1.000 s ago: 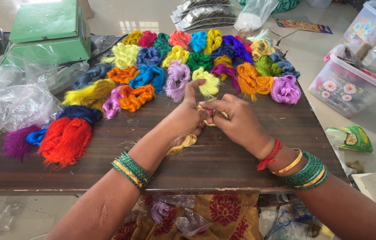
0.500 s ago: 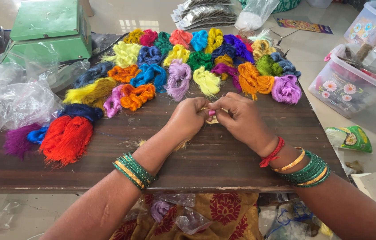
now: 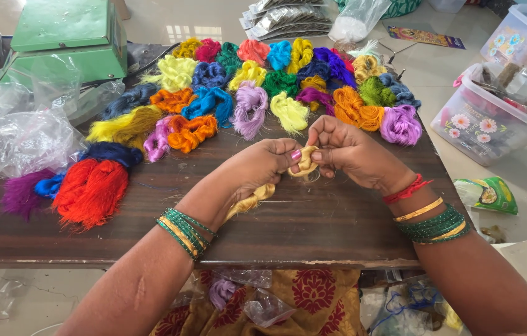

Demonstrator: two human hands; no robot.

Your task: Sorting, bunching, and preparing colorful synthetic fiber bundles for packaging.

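Spanning most of the view, the dark wooden table (image 3: 313, 230) carries a fan of coloured silk-thread bundles (image 3: 263, 93) from 10 to 2 o'clock, unchanged from a second ago. A green box (image 3: 64, 37) sits at 10 o'clock; crumpled clear plastic bags (image 3: 21, 130) lie at 9 o'clock. A clear plastic tub with flower prints (image 3: 481, 124) stands off the table edge at 3 o'clock. A red thread bundle (image 3: 92, 190) rests at 8 o'clock on the table.

Both hands have shifted slightly upward and toward each other against the frames a second and half a second ago. The left hand (image 3: 257, 168) is clenched around a golden thread skein (image 3: 304, 162), its tail trailing out below the palm toward 7 o'clock. The right hand (image 3: 350, 152) pinches the coiled end of the same skein between thumb and fingers at table centre.

Change noted: the skein's coil now shows clearly between the two thumbs, where earlier it was mostly hidden by fingers. Judged: the winding of this skein is under way, and the loose tail has shortened.
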